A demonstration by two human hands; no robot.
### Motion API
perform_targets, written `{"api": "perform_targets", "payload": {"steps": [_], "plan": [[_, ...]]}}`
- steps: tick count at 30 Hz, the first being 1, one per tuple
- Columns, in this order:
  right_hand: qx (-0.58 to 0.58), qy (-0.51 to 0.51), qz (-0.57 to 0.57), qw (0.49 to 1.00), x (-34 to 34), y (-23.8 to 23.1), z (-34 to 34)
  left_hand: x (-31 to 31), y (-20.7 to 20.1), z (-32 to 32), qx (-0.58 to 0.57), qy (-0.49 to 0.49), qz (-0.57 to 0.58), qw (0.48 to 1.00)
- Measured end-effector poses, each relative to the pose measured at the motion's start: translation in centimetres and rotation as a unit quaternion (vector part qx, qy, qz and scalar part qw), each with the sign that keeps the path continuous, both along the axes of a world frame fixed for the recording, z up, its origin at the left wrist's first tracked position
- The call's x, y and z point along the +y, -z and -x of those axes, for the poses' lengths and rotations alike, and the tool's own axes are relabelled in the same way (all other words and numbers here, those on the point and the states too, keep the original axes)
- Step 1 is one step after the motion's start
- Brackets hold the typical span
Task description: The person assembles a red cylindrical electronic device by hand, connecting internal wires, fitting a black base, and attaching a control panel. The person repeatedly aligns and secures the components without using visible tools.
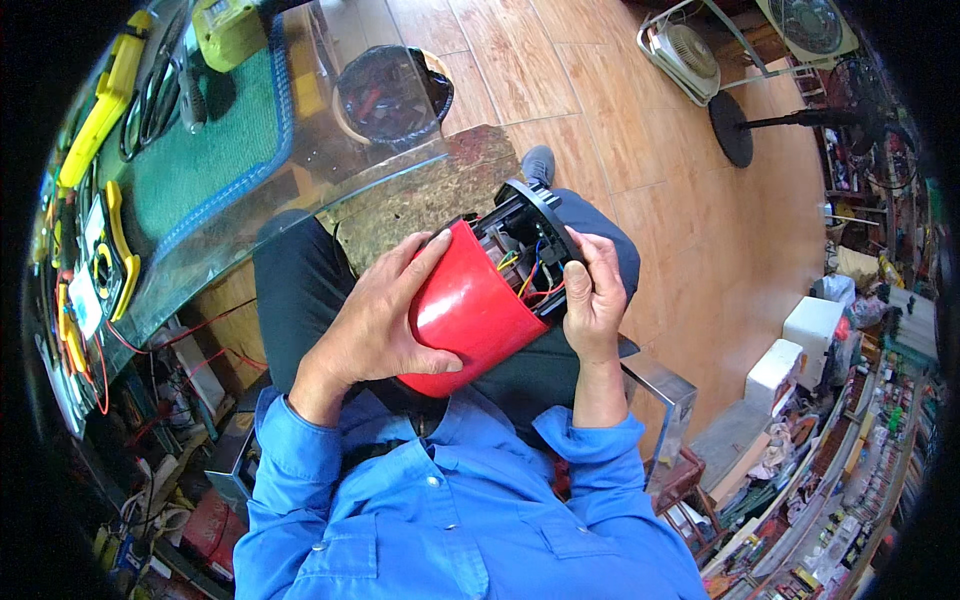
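Over my lap I hold an appliance with a glossy red cylindrical housing (475, 312), tilted toward the upper right. My left hand (372, 322) wraps around the housing from the left, thumb on its near side and fingers over its top. A black round end piece (527, 205) with an inner frame stands partly out of the housing's far end. My right hand (597, 292) grips that black piece at its right edge, thumb on top. In the gap between the two parts, red, yellow and blue wires (538, 272) show. What lies deeper inside the housing is hidden.
A glass-topped table (350, 195) stands at the left, with a green mat (215, 160), a yellow tool (110, 95) and yellow-handled pliers (122, 250). Beyond it is a lined bin (385, 95). Fans (685, 55) stand at the upper right. Cluttered shelves (850, 470) line the right.
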State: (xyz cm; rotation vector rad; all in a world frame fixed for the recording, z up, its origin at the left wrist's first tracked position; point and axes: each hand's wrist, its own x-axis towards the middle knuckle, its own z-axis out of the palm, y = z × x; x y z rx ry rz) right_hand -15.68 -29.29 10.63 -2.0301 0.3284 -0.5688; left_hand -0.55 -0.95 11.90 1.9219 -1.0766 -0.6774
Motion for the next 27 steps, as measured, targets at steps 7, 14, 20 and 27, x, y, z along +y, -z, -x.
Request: {"api": "perform_targets", "payload": {"steps": [7,14,20,27], "plan": [[-0.014,0.011,-0.007,1.000,-0.3,1.3,-0.1,-0.2,0.2,0.7,-0.008,-0.019,-0.002,1.000],[-0.005,0.029,-0.032,0.999,-0.4,1.3,0.4,-0.3,-0.2,0.9,0.005,-0.030,-0.001,1.000],[-0.022,-0.008,-0.011,1.000,-0.9,0.6,0.3,-0.1,0.2,0.9,-0.012,-0.025,0.008,1.000],[-0.036,-0.024,-0.026,0.999,-1.0,1.2,0.3,0.0,0.4,1.0,-0.017,-0.023,-0.005,1.000]]}}
